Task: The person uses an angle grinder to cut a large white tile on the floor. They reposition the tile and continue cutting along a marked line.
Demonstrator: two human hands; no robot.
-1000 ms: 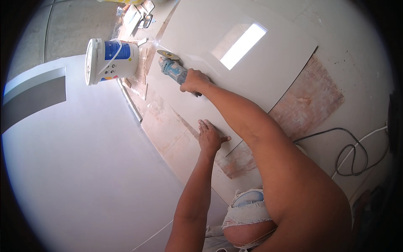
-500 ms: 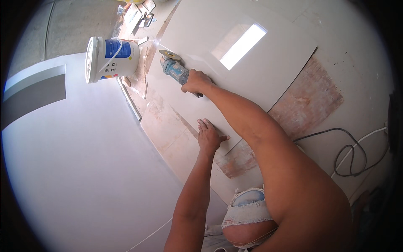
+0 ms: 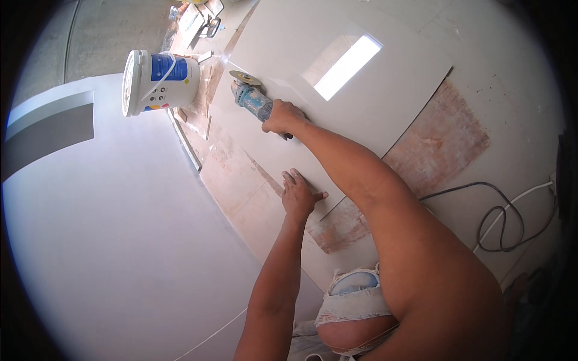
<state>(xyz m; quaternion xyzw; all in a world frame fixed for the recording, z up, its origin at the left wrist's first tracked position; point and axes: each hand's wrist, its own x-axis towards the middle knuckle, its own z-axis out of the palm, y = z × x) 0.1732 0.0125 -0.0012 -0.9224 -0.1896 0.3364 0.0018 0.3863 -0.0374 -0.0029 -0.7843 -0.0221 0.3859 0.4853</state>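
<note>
Gripped in my right hand (image 3: 285, 117) is a blue angle grinder (image 3: 253, 102), its body lying along the large glossy white tile (image 3: 373, 108). The grinder's round disc (image 3: 245, 77) is at the far end, over the upper left part of the tile; whether it touches the surface I cannot tell. My left hand (image 3: 299, 194) rests with fingers spread at the tile's near left edge, holding nothing. Bright window light reflects off the tile.
A white bucket (image 3: 174, 81) with a lid and blue label stands by the wall (image 3: 138, 228). Thin offcut strips (image 3: 188, 153) lie along the wall's foot. A reddish board (image 3: 439, 141) shows beside the tile. A dark cable (image 3: 503, 228) coils at the right.
Hands and grinder keep nearly the same place. The whole view has shifted very slightly; nothing was taken up or let go.
</note>
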